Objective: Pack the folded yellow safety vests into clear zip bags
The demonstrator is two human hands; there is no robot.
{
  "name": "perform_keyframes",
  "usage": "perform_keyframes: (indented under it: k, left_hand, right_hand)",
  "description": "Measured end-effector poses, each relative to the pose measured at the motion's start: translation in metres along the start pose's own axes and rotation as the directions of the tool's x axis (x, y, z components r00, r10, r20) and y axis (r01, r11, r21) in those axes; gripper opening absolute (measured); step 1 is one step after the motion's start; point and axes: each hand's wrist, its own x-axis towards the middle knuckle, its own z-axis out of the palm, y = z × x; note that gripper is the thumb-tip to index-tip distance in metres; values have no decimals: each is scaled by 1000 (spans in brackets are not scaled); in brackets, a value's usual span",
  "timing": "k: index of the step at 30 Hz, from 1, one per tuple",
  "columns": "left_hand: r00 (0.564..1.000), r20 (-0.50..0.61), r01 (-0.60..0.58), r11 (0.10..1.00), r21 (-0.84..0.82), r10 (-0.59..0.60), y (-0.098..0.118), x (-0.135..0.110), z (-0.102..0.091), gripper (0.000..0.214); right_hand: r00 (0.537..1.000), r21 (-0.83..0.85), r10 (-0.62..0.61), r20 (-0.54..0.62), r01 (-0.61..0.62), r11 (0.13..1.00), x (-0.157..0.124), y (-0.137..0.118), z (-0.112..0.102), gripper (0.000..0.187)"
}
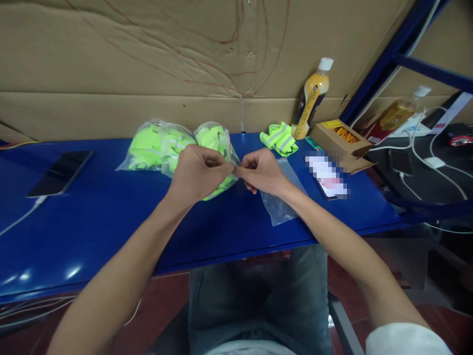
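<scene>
Backdrop: brown cardboard wall point(111, 59), scored with thin red lines, stands behind a glossy blue table point(111, 222) in the head view.
Left hand: the left hand point(197, 172) is curled shut, thumb and fingers pinching the top edge of a filled bag point(216, 138).
Right hand: the right hand point(262, 172) pinches the same edge from the right, its fingertips touching those of the left.
Filled bag: clear plastic packed with neon green pieces, at mid-table between the hands and the wall, partly hidden by the left hand.
Second bag point(155, 148): just left of the first, also full of neon green.
Empty bag point(281, 207): flat and clear, lying under the right wrist.
Far right: a folded neon band point(279, 138) lies beside a yellow bottle point(312, 98) and an open carton point(340, 138).
Phones: a dark phone point(61, 172) lies far left with a white cable; a lit phone point(327, 177) lies right of the hands, screen blurred.
</scene>
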Motion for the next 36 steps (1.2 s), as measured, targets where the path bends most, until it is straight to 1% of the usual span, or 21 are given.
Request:
perform_keyframes:
  k: [3, 5, 7, 8, 9, 10, 12, 15, 17, 19, 22, 24, 26, 28, 30, 31, 32, 33, 34, 35, 36]
  left_hand:
    - [997, 18, -69, 998, -3, 69, 7, -5, 1, 20]
    - [995, 21, -100, 995, 10, 100, 10, -7, -1, 20]
    - [993, 27, -117, 993, 28, 116, 10, -8, -1, 19]
    - [992, 31, -123, 992, 36, 122, 10, -9, 0, 19]
    - [991, 33, -128, 991, 43, 127, 9, -10, 1, 19]
    - [991, 28, -132, 990, 54, 130, 8, -11, 2, 19]
    - [991, -15, -133, 987, 91, 135, 6, -12, 6, 19]
    - [984, -96, -137, 983, 120, 149, 5, -12, 10, 18]
    - [978, -102, -174, 981, 90, 182, 5, -12, 11, 18]
    - [967, -80, -240, 969, 54, 244, 4, -11, 11, 17]
    - [948, -42, -316, 948, 21, 317, 2, -10, 13, 14]
    - [943, -17, -333, 943, -25, 333, 0, -10, 15, 14]
    - [926, -10, -378, 924, -49, 378, -2, -8, 13, 16]
    - [882, -40, -469, 883, 17, 470, -5, -4, 6, 19]
    - [820, -65, -551, 816, 176, 568, -10, 3, -3, 16]
    - [797, -56, -569, 779, 263, 601, -15, 8, -8, 35]
    - [782, -28, -578, 743, 337, 622, -20, 13, -11, 66]
    - [783, 22, -581, 717, 384, 622, -26, 18, -14, 99]
    - [793, 75, -579, 708, 403, 605, -31, 22, -15, 119]
    - [808, 114, -569, 716, 406, 578, -37, 26, -15, 124]
    - [828, 130, -546, 732, 407, 545, -41, 29, -15, 118]
  right_hand:
    - [1000, -59, -15, 18, 16, 998, 0, -1, -6, 28]
    - [995, -25, -9, 97, 12, 1000, -2, -2, -8, 20]
    - [981, 8, -19, 194, 17, 1000, -3, -4, -10, 14]
    - [975, 1, -32, 220, 33, 999, -4, -4, -10, 14]
    - [973, -20, -38, 229, 44, 999, -5, -5, -10, 17]
    - [974, -47, -30, 225, 41, 998, -5, -5, -10, 22]
    - [982, -72, 26, 188, -12, 997, -3, -4, -9, 29]
    - [987, -23, 117, 107, -115, 993, 2, 0, -7, 28]
    - [989, 25, 137, 61, -139, 990, 5, 3, -7, 27]
    - [983, 85, 167, 76, -173, 981, 7, 3, -6, 33]
    - [963, 173, 193, 187, -225, 959, 7, 2, -6, 45]
    - [960, 226, 146, 240, -201, 953, 8, 4, -5, 46]
    - [972, 273, 72, 222, -133, 953, 10, 7, -5, 44]
    - [991, 310, -2, 134, -40, 950, 14, 11, -8, 40]
    - [998, 335, -69, -2, 66, 940, 17, 13, -14, 41]
    - [993, 347, -101, -64, 118, 930, 19, 13, -18, 43]
    - [985, 360, -131, -109, 162, 919, 20, 14, -22, 45]
    - [980, 375, -154, -129, 192, 907, 21, 14, -27, 48]
    - [979, 388, -168, -115, 200, 900, 23, 14, -31, 50]
    - [982, 395, -171, -81, 190, 899, 24, 14, -35, 52]
    - [984, 390, -169, -50, 174, 904, 25, 15, -39, 54]
